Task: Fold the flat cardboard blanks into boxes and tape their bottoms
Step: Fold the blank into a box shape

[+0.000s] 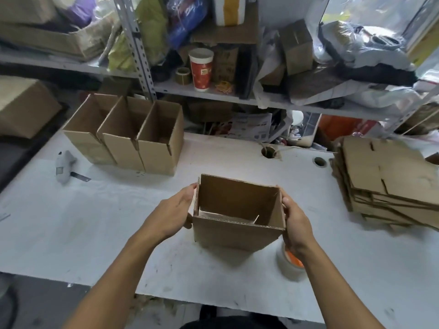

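Note:
An upright, open-topped cardboard box [237,231] is held just above the white table, between both hands. My left hand [173,210] grips its left wall, fingers curled round the far edge. My right hand [295,222] grips the right wall. Inside, the bottom flaps lie folded with a slit showing. A tape roll with an orange core [291,263] stands on the table under my right wrist. A stack of flat cardboard blanks [389,181] lies at the right. Three folded boxes [126,134] stand in a row at the back left.
A grey tape cutter [64,166] lies at the left of the white table [95,222]. Two cable holes [269,151] sit near the back edge. Cluttered metal shelves [213,91] with a red cup, bags and cartons rise behind.

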